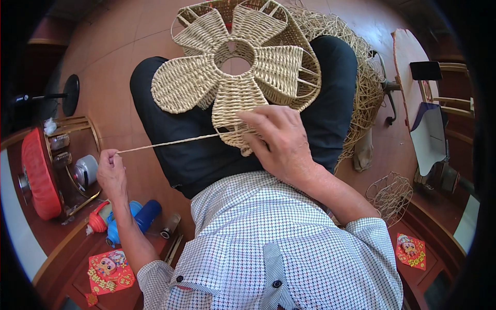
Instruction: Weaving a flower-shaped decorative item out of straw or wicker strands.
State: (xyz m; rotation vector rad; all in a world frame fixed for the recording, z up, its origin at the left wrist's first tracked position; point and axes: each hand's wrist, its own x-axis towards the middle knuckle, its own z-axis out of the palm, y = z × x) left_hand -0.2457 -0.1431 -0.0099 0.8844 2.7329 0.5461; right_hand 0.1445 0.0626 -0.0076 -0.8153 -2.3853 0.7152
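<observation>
A flower-shaped piece of woven straw cord point(186, 85) rests across my lap, with a round hole at its centre. Some petals are fully woven, while others at the top and right still show bare wire frame. My right hand point(281, 137) lies on the petal nearest me, its thumb and fingers closed around the petal's lower edge. Out to the left, my left hand point(112, 173) pinches a strand of twisted straw cord point(170, 142). That strand runs taut from my left fingers to the near petal. The petal's tip under my right hand is partly hidden.
A heap of loose straw cord point(367, 77) lies on the floor to the right, with a smaller tangle point(390, 196) nearer me. At left are a red round cushion point(40, 173), a blue bottle point(147, 214) and a stand with a round base point(71, 95).
</observation>
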